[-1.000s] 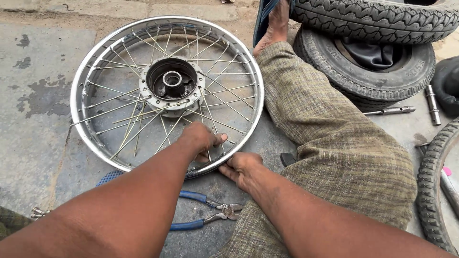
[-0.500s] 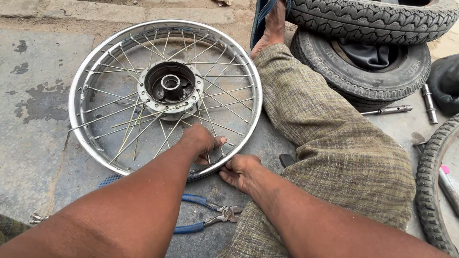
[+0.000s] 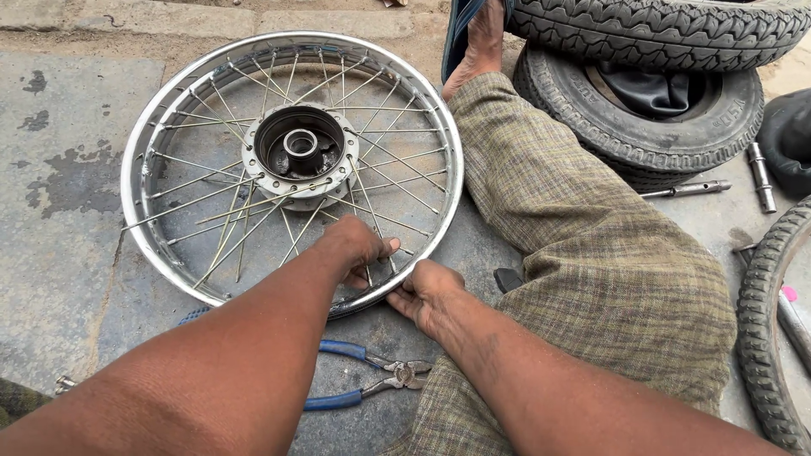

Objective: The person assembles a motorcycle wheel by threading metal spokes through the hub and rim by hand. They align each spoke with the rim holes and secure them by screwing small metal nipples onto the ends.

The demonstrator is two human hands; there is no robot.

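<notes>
A chrome spoked wheel rim (image 3: 135, 160) with a grey hub (image 3: 300, 152) lies flat on the concrete. My left hand (image 3: 355, 245) reaches inside the near edge of the rim, fingers closed around a spoke end. My right hand (image 3: 427, 291) grips the rim's outer edge just beside it, thumb on top. Several loose spokes splay out at the lower left of the wheel. My leg in checked trousers (image 3: 591, 253) stretches along the right side of the wheel.
Blue-handled pliers (image 3: 363, 376) lie on the ground below my hands. Two stacked tyres (image 3: 659, 84) sit at the top right, another tyre (image 3: 764, 338) at the right edge. A metal socket tool (image 3: 688, 189) and a second rod (image 3: 760, 176) lie beside them.
The view has shifted slightly downward; both hands stay at the near edge of the rim with only small finger movements.
</notes>
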